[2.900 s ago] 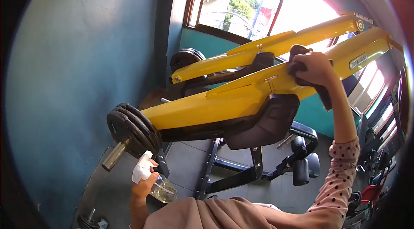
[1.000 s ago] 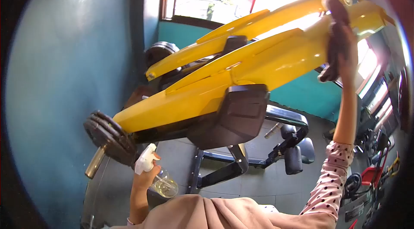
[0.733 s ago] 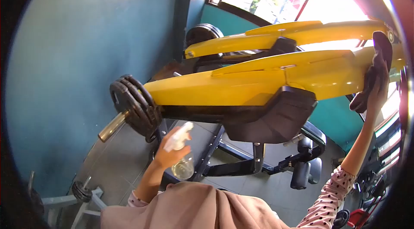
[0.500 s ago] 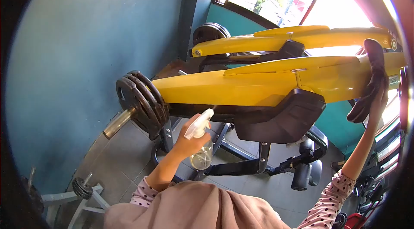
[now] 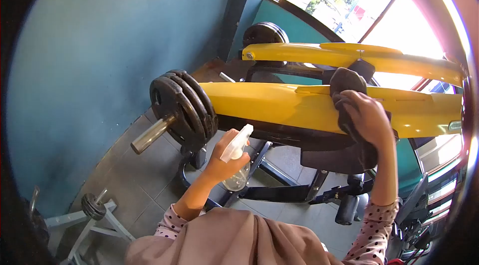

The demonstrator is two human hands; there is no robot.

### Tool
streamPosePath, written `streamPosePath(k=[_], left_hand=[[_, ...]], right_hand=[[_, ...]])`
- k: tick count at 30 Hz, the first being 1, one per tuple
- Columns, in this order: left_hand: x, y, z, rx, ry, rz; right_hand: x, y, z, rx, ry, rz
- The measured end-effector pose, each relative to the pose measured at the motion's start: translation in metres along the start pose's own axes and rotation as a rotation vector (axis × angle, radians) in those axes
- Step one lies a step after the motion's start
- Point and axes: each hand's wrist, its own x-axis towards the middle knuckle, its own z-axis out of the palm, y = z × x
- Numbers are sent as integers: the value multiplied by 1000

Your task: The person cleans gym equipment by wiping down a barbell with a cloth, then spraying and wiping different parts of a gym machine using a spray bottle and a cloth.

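My left hand (image 5: pixel 225 159) is wrapped round the neck of a clear spray bottle (image 5: pixel 236 177) with a white trigger head, held in front of the near yellow machine arm (image 5: pixel 269 108). A dark cloth (image 5: pixel 344 120) lies across that yellow arm toward its right part. My right hand (image 5: pixel 366 118) grips the cloth and presses it against the painted surface, with its lower end hanging over the black pad or cover (image 5: pixel 327 159) below. Black weight plates (image 5: pixel 182 110) sit on a metal bar at the arm's left end.
A second yellow arm (image 5: pixel 294 52) with plates (image 5: pixel 264 33) runs behind the first. The blue wall (image 5: pixel 115 40) stands at left. A white rack (image 5: pixel 82 222) with a small plate is at lower left. Black frame tubes (image 5: pixel 274 193) cross above the tiled floor.
My right hand has moved left along the yellow arm with the cloth, from near its right end toward the middle. The view has shifted slightly; my left hand still holds the spray bottle.
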Motion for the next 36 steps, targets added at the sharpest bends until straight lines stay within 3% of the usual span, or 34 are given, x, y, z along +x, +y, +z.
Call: streamPosePath(k=[2,3,5,8,13,15,19,22,29,33,34,36], left_hand=[[-7,-12,-12,100,8,76],[-12,-14,-19,67,16,28],[-24,-16,-32,0,37,-63],[-41,-24,-54,24,103,-94],[-63,-26,-75,93,132,-154],[-69,-21,-75,89,162,-193],[-81,-15,-73,181,180,-161],[-90,-2,-63,206,176,-157],[-133,27,-59,253,233,-214],[-154,37,-61,299,235,-181],[-160,40,-58,267,262,-215],[-166,51,-53,238,283,-240]], right_hand=[[5,-15,41,-49,129,-40],[7,-18,79,-299,330,-119],[17,-41,119,-438,538,-137],[38,-57,153,-388,600,-183],[85,-97,203,-233,551,-410],[103,-119,214,-205,319,-401],[141,-156,250,-155,125,-517],[145,-177,256,-223,17,-503],[92,-120,259,-219,510,-546],[44,-60,206,-388,524,-502],[29,-49,179,-450,427,-452],[15,-20,149,-497,553,-401]])
